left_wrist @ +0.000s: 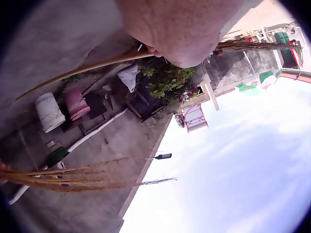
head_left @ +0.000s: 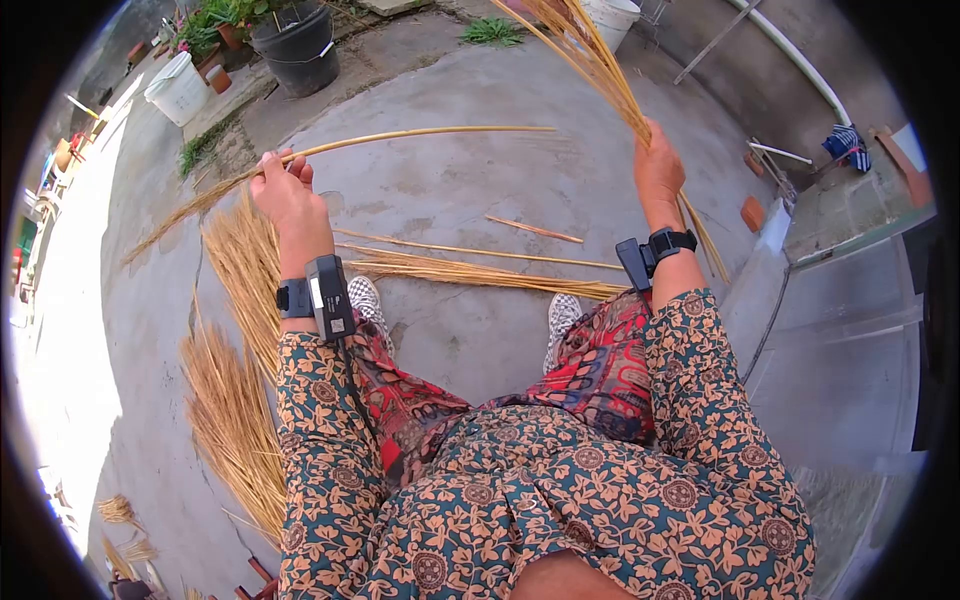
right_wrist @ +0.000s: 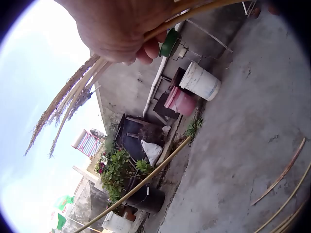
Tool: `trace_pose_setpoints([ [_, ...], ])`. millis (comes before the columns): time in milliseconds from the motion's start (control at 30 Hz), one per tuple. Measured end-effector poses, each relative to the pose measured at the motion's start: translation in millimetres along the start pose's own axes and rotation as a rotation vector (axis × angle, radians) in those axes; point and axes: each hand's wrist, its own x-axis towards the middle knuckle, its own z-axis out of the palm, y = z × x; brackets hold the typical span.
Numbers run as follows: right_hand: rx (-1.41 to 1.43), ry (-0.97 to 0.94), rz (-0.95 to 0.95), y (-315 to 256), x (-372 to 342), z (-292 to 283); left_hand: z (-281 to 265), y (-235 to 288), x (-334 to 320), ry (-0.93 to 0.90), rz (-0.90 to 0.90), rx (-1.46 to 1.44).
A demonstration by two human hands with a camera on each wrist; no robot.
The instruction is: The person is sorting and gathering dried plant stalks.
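My left hand (head_left: 290, 198) pinches one long straw-coloured stalk (head_left: 420, 133). Its bare end reaches right across the head view, and its bushy tip hangs to the left. To the right, my raised right hand (head_left: 658, 165) grips a thin bundle of similar stalks (head_left: 605, 75). The bundle's cut ends stick out below the wrist, and its feathery heads (right_wrist: 68, 99) stand against the sky in the right wrist view. The two hands are well apart. On the concrete between the feet and beyond lie more stalks (head_left: 480, 268) and a short broken piece (head_left: 533, 228).
Two heaps of bushy stalks, an upper one (head_left: 245, 260) and a lower one (head_left: 230, 420), lie beside the left leg. Farther off stand a black plant pot (head_left: 297, 55), a white bucket (head_left: 177, 90) and a pink bucket (right_wrist: 180, 101). A grey wall bounds the right side.
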Motion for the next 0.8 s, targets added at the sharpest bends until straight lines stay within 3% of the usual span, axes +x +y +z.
trace_pose_setpoints([
  [233, 0.117, -0.111, -0.168, -28.3, -1.8, 16.8, -5.2, 31.2, -6.7, -0.016, 0.207, 0.002],
  [300, 0.421, -0.301, -0.054, -43.9, -0.1, 5.6, -11.4, 23.2, -7.2, -0.056, 0.217, 0.02],
  [433, 0.867, -0.631, 0.162, -77.2, -0.5, -17.9, -5.5, 16.4, -19.2, -0.143, 0.168, 0.207],
  [533, 1.095, -0.837, 0.15, -79.5, -1.4, -24.7, 5.5, 14.6, -32.5, -0.208, 0.138, 0.158],
  [633, 1.193, -1.001, 0.186, -78.6, -0.5, -25.7, 14.1, 5.5, -33.5, -0.352, 0.026, -0.108],
  [800, 1.198, -1.055, 0.188, -79.8, 0.4, -32.6, 33.8, 3.5, -46.3, -0.454, -0.1, -0.336],
])
